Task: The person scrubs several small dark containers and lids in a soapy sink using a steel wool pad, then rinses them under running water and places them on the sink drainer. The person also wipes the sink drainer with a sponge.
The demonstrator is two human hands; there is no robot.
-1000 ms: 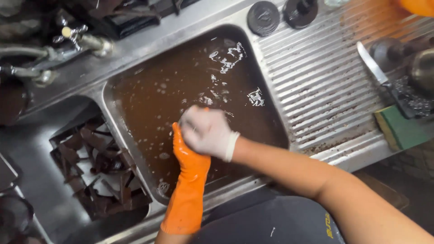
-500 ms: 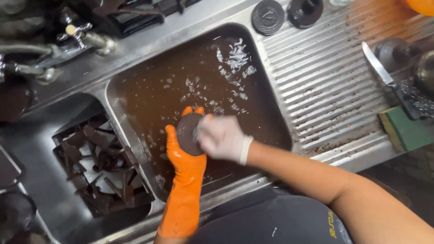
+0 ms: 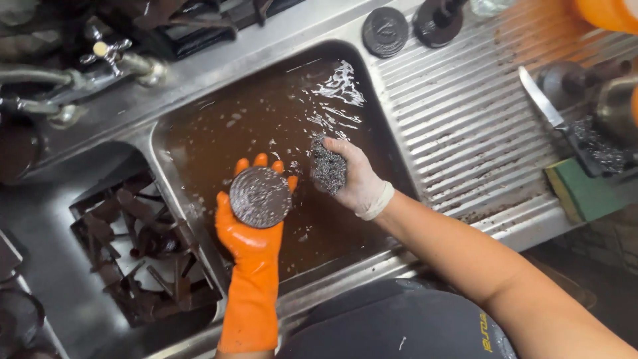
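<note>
Holding a round dark disc at the frame's centre, the left hand is gripping it above the brown water; beside it, the right hand is clutching a steel scourer over the sink.

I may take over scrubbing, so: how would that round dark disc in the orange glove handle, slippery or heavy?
The disc is wet and glistening, so probably slippery. It looks like solid metal, likely heavy for its size and stiff. The left hand cradles it flat on the palm.

Round disc left of scouring pad, both over sink.
</note>
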